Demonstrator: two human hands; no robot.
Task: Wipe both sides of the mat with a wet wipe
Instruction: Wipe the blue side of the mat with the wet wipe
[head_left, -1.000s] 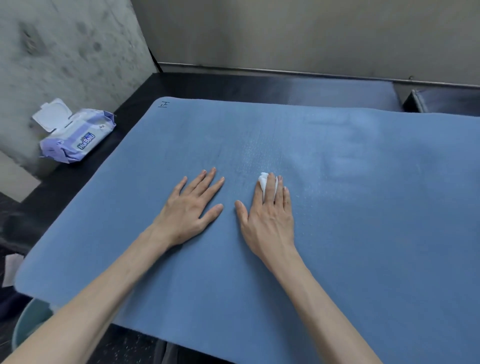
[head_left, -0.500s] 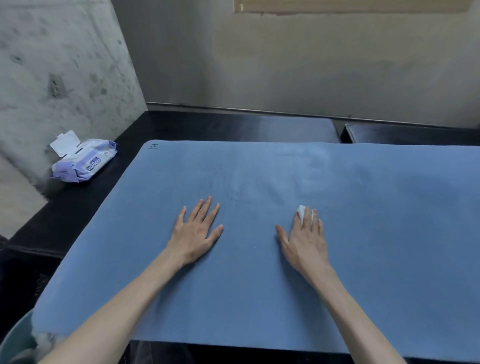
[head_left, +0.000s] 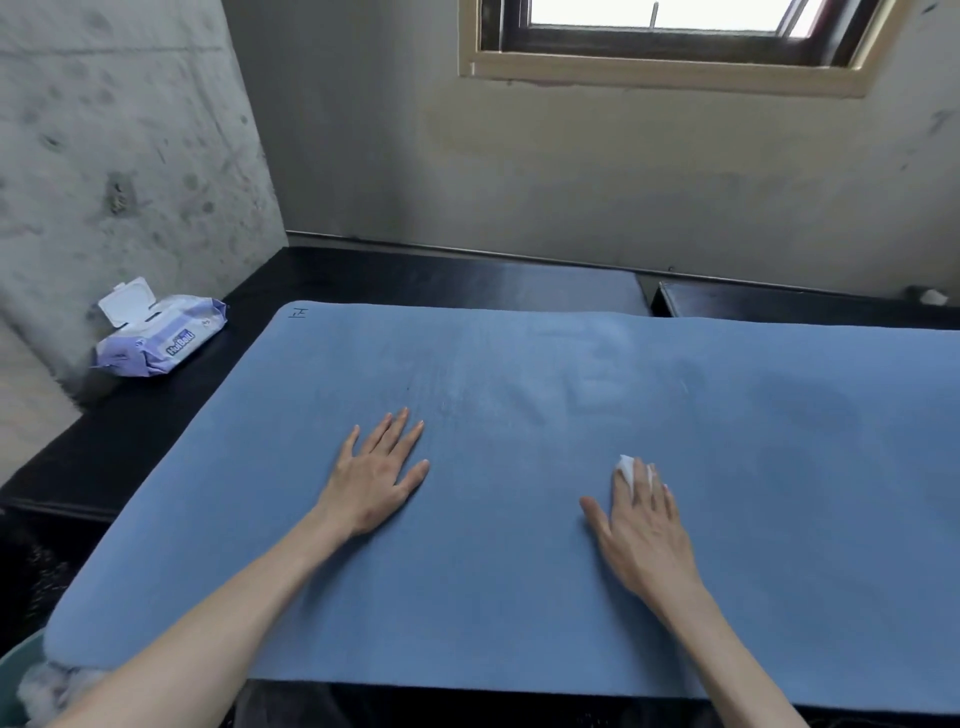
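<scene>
The mat (head_left: 519, 545) lies flat on the black counter (head_left: 156, 436), this side up. The right hand (head_left: 641, 530), fingers straight and pressing the wipe (head_left: 626, 467) down, has slid rightward from beside the left hand (head_left: 376, 475), which stays spread flat as an anchor. The stroke is likely mid-pass; the underside looks undone. A wipe pack (head_left: 161, 338) sits left, clear of the mat.

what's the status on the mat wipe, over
Left hand flat on blue mat, steadying. Right hand pressing wet wipe onto mat. Nothing in the way.
</scene>
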